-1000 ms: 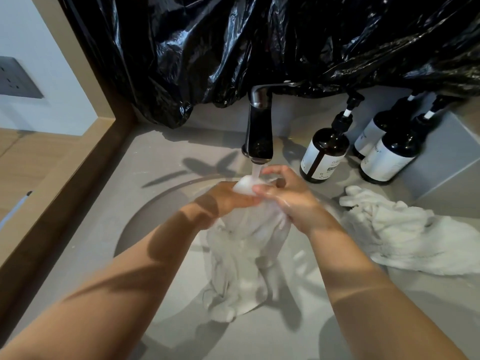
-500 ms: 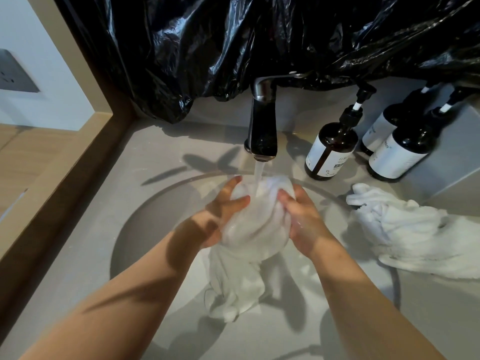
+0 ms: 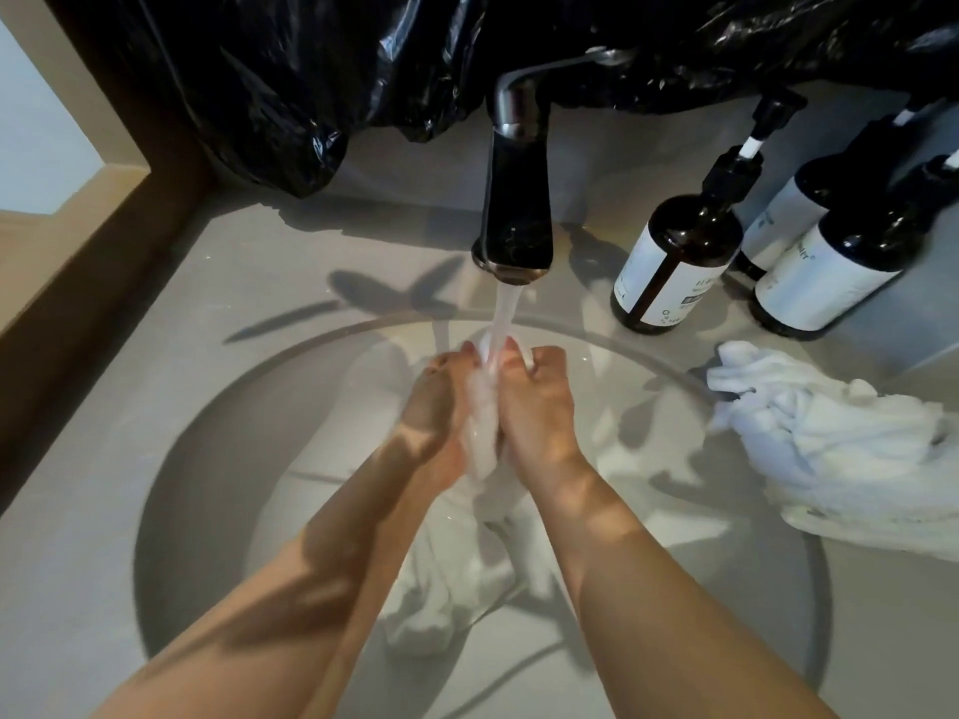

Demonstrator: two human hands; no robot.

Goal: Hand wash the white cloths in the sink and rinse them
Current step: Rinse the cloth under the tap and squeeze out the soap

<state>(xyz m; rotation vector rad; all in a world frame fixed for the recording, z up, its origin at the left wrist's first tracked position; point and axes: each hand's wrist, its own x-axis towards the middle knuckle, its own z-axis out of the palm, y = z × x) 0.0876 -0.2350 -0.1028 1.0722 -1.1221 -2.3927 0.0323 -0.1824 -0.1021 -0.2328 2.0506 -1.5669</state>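
A wet white cloth (image 3: 485, 433) is squeezed between my two hands under the running water from the dark faucet (image 3: 516, 199). My left hand (image 3: 433, 407) grips it from the left and my right hand (image 3: 537, 407) grips it from the right, palms pressed close together. The rest of the cloth hangs down into the round sink basin (image 3: 207, 459), its lower end bunched near the bottom. A second white cloth (image 3: 840, 448) lies crumpled on the counter at the right, over the sink's rim.
Three dark pump bottles (image 3: 674, 251) with white labels stand behind the sink at the right. Black plastic sheeting (image 3: 311, 70) hangs over the back wall. A wooden ledge (image 3: 78, 262) borders the grey counter on the left.
My hands have closed together, bunching the spread cloth into a narrow wad under the stream. The view has moved closer to the sink.
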